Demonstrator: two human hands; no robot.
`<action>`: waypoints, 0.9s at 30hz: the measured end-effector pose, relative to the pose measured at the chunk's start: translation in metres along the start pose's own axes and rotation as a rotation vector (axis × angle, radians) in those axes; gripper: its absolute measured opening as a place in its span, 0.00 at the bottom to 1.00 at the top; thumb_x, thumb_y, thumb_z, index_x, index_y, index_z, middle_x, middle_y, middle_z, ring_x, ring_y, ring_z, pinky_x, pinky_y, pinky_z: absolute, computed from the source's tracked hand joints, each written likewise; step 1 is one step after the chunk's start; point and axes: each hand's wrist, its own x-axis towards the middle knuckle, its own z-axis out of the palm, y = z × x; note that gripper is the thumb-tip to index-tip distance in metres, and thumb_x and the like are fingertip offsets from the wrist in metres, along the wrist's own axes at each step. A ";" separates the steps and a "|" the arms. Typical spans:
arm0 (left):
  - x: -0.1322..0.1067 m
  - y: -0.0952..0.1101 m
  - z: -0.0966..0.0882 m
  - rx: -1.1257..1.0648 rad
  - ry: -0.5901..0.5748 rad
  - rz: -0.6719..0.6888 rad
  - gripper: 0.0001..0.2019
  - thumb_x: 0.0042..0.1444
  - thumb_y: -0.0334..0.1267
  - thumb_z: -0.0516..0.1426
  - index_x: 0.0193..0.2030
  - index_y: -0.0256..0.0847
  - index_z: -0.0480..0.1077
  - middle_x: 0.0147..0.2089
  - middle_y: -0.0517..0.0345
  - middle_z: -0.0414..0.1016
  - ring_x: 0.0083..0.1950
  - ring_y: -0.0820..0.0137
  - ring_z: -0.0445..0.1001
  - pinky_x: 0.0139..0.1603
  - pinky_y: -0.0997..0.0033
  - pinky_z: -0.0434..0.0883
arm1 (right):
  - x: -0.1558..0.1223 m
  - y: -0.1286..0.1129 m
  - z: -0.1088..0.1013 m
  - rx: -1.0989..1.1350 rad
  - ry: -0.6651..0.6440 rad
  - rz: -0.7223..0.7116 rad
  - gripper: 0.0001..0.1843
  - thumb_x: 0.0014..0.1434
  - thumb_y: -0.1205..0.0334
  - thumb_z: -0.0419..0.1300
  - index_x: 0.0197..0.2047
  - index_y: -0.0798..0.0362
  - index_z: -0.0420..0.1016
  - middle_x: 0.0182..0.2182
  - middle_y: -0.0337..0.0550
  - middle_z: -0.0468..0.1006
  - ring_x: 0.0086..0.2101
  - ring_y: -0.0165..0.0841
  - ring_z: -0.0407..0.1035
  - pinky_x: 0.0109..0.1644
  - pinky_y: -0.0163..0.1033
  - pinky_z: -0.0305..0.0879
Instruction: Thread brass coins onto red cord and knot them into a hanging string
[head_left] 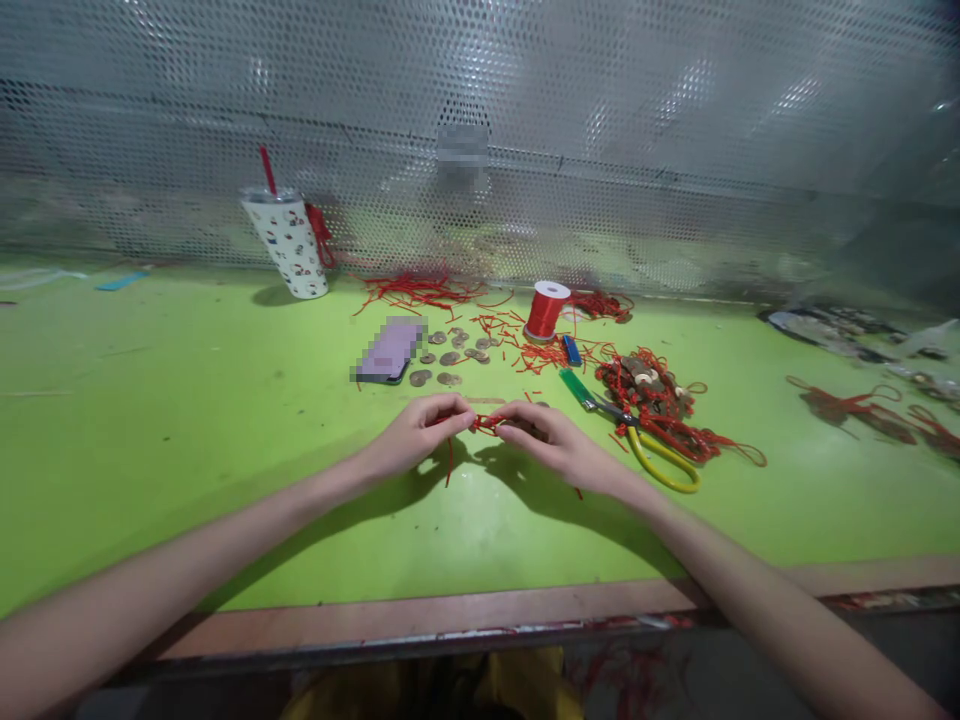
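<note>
My left hand (427,432) and my right hand (551,440) meet over the green table, fingertips pinched on a knotted red cord (486,424) stretched between them. One loose end hangs below the left fingers, and a short end shows under the right hand. Part of the cord is hidden inside the right palm. Just beyond the hands lie several round coins (450,358). Scissors with yellow handles (664,470) rest right of my right hand, beside a heap of coins tied with red cord (649,385).
A red cord spool (547,312) stands behind cut cord scraps, near a blue lighter (571,350). Left of the coins lies a phone (391,350). A patterned tumbler with a straw (289,240) stands at the back left, before a perforated metal screen (375,130). More corded pieces (855,405) lie right.
</note>
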 end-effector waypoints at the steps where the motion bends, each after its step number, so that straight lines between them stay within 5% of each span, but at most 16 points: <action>1: -0.001 0.001 0.001 0.011 0.006 0.012 0.17 0.60 0.52 0.58 0.33 0.39 0.71 0.27 0.62 0.63 0.27 0.74 0.60 0.26 0.74 0.56 | 0.000 -0.001 0.001 0.011 -0.006 0.005 0.17 0.70 0.51 0.55 0.50 0.53 0.77 0.34 0.40 0.74 0.31 0.31 0.61 0.35 0.37 0.57; 10: -0.007 0.003 0.010 0.066 0.037 0.062 0.15 0.65 0.50 0.54 0.34 0.40 0.67 0.26 0.65 0.59 0.27 0.73 0.57 0.27 0.71 0.56 | 0.004 0.008 0.016 0.106 0.113 0.071 0.24 0.68 0.42 0.54 0.35 0.54 0.76 0.25 0.38 0.66 0.27 0.31 0.58 0.32 0.39 0.53; 18: -0.005 -0.001 0.008 0.063 0.064 0.085 0.12 0.66 0.46 0.53 0.35 0.41 0.66 0.26 0.65 0.58 0.27 0.72 0.56 0.29 0.70 0.55 | 0.004 0.012 0.018 0.340 0.148 0.191 0.35 0.66 0.30 0.48 0.36 0.55 0.76 0.23 0.34 0.57 0.24 0.29 0.52 0.27 0.37 0.48; 27: -0.003 0.001 0.009 -0.117 0.134 0.005 0.13 0.64 0.47 0.55 0.34 0.41 0.65 0.21 0.68 0.55 0.23 0.74 0.52 0.25 0.72 0.50 | 0.002 0.005 0.009 0.066 0.004 0.026 0.18 0.69 0.47 0.57 0.48 0.53 0.77 0.32 0.40 0.74 0.29 0.31 0.60 0.33 0.38 0.56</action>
